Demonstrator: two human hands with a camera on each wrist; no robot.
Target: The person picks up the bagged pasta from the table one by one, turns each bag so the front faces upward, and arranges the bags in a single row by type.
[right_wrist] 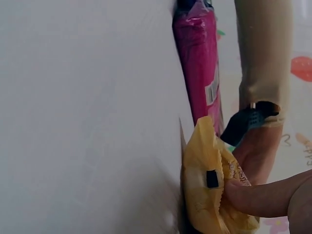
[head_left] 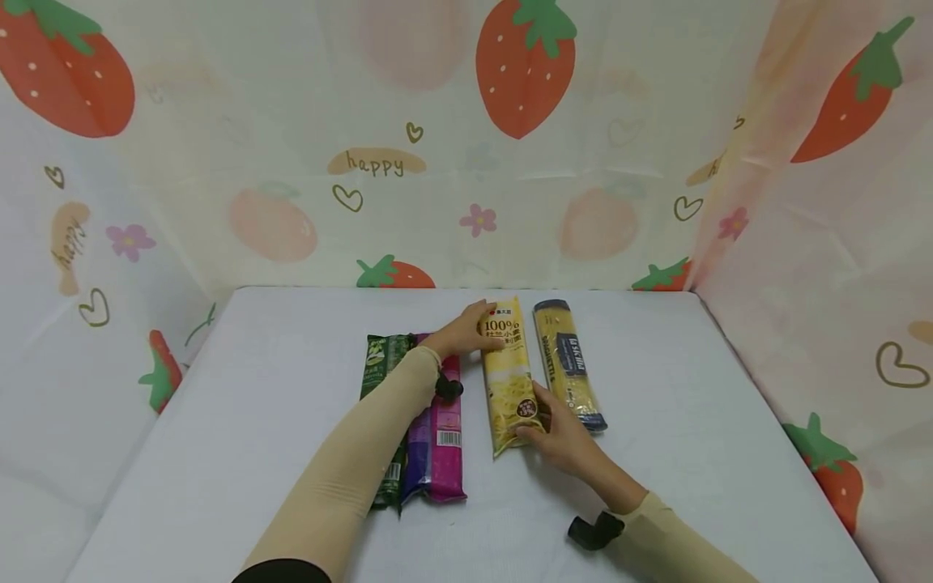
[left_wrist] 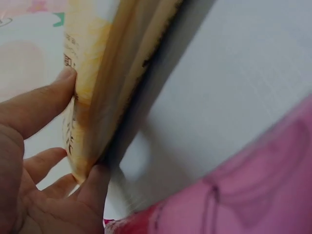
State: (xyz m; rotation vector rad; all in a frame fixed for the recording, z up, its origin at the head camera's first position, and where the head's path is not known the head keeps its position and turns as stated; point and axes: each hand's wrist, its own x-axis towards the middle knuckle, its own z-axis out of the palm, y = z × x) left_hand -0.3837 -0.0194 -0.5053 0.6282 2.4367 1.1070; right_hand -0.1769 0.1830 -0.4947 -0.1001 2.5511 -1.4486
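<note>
2 grips (head_left: 466,330) (head_left: 564,437) holding 1 yellow packet (head_left: 509,376), white table (head_left: 670,405), strawberry-print walls (head_left: 291,121) around it

Beige-sleeved left arm (head_left: 364,445) stretches from the bench's (head_left: 656,364) near edge, left hand (head_left: 463,332) pinching up by the far edge! Right arm (head_left: 674,538) slants in from nearer the right corner, wrist (head_left: 618,484) bare, right hand (head_left: 567,439) gripping too.
</note>
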